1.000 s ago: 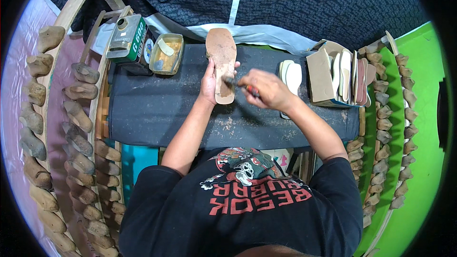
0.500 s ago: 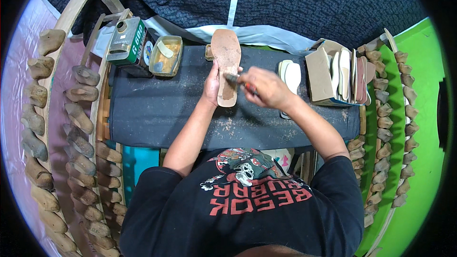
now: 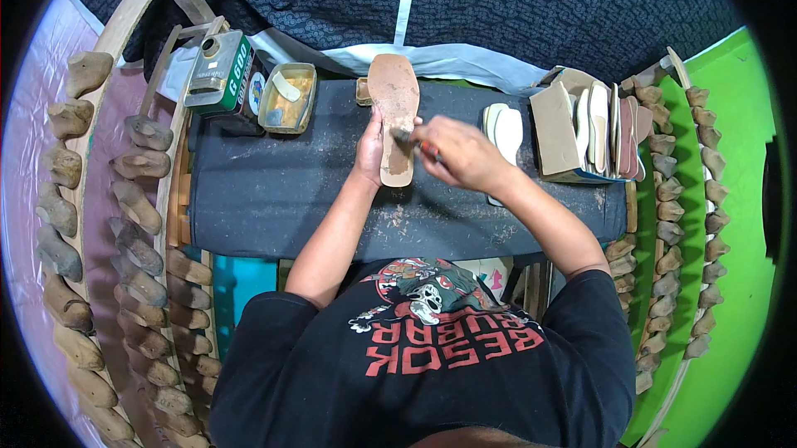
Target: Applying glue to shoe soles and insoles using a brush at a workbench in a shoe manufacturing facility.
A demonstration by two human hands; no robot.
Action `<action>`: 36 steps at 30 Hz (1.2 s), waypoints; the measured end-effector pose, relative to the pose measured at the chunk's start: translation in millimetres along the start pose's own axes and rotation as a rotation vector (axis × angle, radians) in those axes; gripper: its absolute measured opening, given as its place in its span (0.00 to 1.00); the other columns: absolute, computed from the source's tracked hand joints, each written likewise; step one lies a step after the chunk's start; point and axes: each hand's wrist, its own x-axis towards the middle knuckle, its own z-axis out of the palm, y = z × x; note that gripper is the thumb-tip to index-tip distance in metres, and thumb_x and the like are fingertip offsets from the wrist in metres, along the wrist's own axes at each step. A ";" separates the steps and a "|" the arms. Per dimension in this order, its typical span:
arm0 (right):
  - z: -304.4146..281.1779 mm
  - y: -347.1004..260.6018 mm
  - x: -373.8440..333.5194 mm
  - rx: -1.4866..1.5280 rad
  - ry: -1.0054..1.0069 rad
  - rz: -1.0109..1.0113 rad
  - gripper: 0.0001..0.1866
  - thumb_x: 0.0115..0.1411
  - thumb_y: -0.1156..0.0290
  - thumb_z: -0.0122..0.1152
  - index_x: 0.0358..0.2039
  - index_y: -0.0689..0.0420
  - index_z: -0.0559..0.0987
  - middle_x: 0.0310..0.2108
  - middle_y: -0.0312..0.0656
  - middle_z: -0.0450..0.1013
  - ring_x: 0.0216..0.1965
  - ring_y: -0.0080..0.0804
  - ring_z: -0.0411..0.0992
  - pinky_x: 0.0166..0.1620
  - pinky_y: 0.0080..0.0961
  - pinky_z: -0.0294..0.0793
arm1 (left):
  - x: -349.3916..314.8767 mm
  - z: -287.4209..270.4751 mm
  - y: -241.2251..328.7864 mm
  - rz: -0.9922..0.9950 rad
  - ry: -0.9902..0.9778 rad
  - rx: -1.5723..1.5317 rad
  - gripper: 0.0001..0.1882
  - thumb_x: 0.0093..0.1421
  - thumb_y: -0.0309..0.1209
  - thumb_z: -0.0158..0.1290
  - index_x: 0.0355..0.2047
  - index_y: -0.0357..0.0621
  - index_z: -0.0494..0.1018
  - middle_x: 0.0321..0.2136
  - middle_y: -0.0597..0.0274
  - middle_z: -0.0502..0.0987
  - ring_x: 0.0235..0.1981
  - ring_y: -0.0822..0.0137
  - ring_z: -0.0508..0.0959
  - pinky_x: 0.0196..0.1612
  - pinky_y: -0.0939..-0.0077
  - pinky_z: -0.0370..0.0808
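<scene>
A tan shoe sole (image 3: 394, 87) is held upright over the middle of the table, its wide end pointing away from me. My left hand (image 3: 370, 149) is closed round its left edge, with the thumb lying on the face. The sole's surface is rough and patchy, darker brown near the narrow end. My right hand (image 3: 466, 153) grips a small hand tool (image 3: 429, 149) with a red and dark handle. Its dark tip rests at the sole's narrow middle; motion blur hides its exact kind.
The dark-covered table (image 3: 274, 207) is strewn with shavings. At left stand a metal can (image 3: 217, 74) and an open tub (image 3: 288, 116) holding a pale piece. Pale insoles (image 3: 505, 132) lie at right beside a cardboard box (image 3: 554, 128) of soles. Racks of wooden shoe lasts (image 3: 143, 164) flank both sides.
The tool's tip has shifted slightly on the sole, and my right hand has moved a little with it. The left hand keeps its hold on the sole.
</scene>
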 end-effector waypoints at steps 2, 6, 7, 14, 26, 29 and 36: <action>3.9 -14.0 -4.0 0.132 -0.089 0.003 0.12 0.56 0.77 0.64 0.39 0.60 0.72 0.30 0.45 0.72 0.32 0.47 0.74 0.38 0.39 0.75 | -1.8 -10.2 2.2 0.009 -0.057 0.030 0.35 0.75 0.58 0.28 0.60 0.42 0.69 0.48 0.52 0.80 0.44 0.62 0.82 0.48 0.66 0.80; 5.0 -8.3 -4.0 0.153 -0.027 0.001 0.08 0.60 0.73 0.62 0.37 0.60 0.73 0.31 0.47 0.73 0.33 0.48 0.75 0.39 0.41 0.76 | -5.1 -1.2 0.9 -0.011 -0.122 0.103 0.32 0.76 0.55 0.31 0.60 0.43 0.69 0.50 0.54 0.79 0.46 0.62 0.81 0.50 0.67 0.79; -4.1 -1.7 -0.3 0.133 -0.060 0.067 0.11 0.59 0.77 0.62 0.42 0.61 0.74 0.31 0.47 0.73 0.31 0.45 0.75 0.37 0.37 0.76 | -8.9 17.2 0.7 -0.031 -0.047 0.002 0.30 0.75 0.54 0.33 0.61 0.44 0.69 0.52 0.55 0.78 0.48 0.62 0.80 0.52 0.67 0.78; -13.2 17.5 19.9 -0.018 0.005 0.074 0.12 0.59 0.78 0.63 0.43 0.61 0.73 0.34 0.48 0.75 0.33 0.46 0.76 0.37 0.36 0.76 | -6.6 -3.1 -5.1 -0.030 -0.055 -0.137 0.26 0.75 0.49 0.39 0.62 0.45 0.67 0.55 0.56 0.77 0.53 0.60 0.79 0.57 0.62 0.76; 10.3 9.9 3.5 0.170 -0.077 -0.043 0.13 0.58 0.78 0.63 0.43 0.62 0.75 0.34 0.48 0.75 0.33 0.46 0.76 0.39 0.37 0.77 | -8.9 -0.1 10.9 0.016 -0.015 -0.045 0.30 0.75 0.52 0.32 0.62 0.42 0.67 0.48 0.47 0.80 0.43 0.56 0.83 0.50 0.61 0.81; 4.4 23.5 19.2 0.086 0.040 0.079 0.12 0.61 0.77 0.62 0.45 0.62 0.75 0.34 0.47 0.75 0.32 0.42 0.77 0.38 0.33 0.77 | -8.4 8.1 8.5 0.054 0.047 -0.074 0.29 0.75 0.50 0.34 0.64 0.43 0.65 0.55 0.54 0.77 0.53 0.58 0.79 0.59 0.61 0.74; 23.0 3.2 8.4 0.141 0.015 0.007 0.12 0.58 0.77 0.64 0.42 0.63 0.75 0.33 0.48 0.75 0.32 0.44 0.77 0.37 0.37 0.77 | -3.9 -1.1 13.1 0.104 -0.013 0.017 0.31 0.75 0.52 0.31 0.62 0.41 0.66 0.50 0.48 0.79 0.46 0.56 0.82 0.52 0.59 0.80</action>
